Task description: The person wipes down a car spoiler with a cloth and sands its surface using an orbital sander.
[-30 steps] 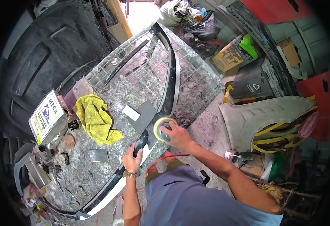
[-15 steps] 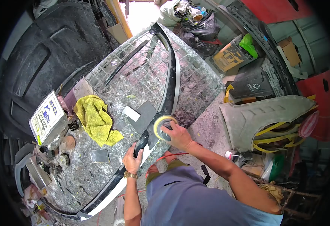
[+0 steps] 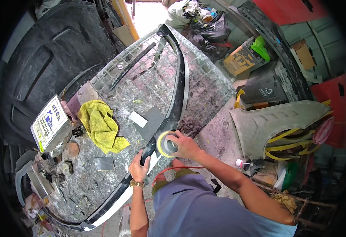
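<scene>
A long curved car body trim piece (image 3: 178,94), black with a white-grey edge, lies across the worktable. My left hand (image 3: 138,166), wearing a gold watch, grips the trim at its middle, thumb on the near black face. My right hand (image 3: 186,145) is closed round the top of a round sander (image 3: 167,144) with a yellow-rimmed pad. The sander is tilted against the trim's outer edge, just above my left hand; the exact contact is hidden. A red hose (image 3: 177,168) runs below my right wrist. Beside the trim lies a dark grey sheet (image 3: 151,124) with a white block (image 3: 138,119) on it.
The worktable (image 3: 113,189) is stained and speckled. A yellow cloth (image 3: 101,126), a labelled can (image 3: 51,125) and a small dark square sheet (image 3: 104,163) lie on the left. A grey fender (image 3: 271,122) stands right, a black hood (image 3: 50,67) left, and bin bags (image 3: 210,31) behind.
The sander in my right hand has moved slightly down and tipped further onto its side. The red hose has shifted with it. My left hand stays in place.
</scene>
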`<control>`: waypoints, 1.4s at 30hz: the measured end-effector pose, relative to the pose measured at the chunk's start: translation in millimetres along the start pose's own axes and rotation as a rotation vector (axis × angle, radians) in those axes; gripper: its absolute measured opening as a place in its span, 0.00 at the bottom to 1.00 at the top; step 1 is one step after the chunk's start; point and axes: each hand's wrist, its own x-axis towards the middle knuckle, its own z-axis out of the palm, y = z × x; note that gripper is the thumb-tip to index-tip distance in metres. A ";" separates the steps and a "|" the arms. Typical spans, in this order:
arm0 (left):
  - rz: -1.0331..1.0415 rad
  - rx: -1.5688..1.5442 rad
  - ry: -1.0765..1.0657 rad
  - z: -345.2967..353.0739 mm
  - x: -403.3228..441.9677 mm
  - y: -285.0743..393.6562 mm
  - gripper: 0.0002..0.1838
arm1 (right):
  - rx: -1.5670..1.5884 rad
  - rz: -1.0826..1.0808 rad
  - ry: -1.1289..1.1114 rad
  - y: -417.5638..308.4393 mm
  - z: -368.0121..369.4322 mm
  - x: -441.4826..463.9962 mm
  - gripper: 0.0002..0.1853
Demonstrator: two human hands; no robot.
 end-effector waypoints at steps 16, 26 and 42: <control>0.015 -0.003 0.027 2.2 -0.5 -1.0 0.25 | -0.269 -0.127 0.104 13.5 3.5 6.4 0.37; 0.012 -0.004 0.021 1.5 0.4 -0.7 0.25 | -0.319 -0.156 0.129 9.1 -1.9 8.0 0.37; 0.010 -0.004 0.026 -0.7 1.1 0.6 0.25 | -0.113 -0.059 0.029 4.6 -1.9 6.0 0.37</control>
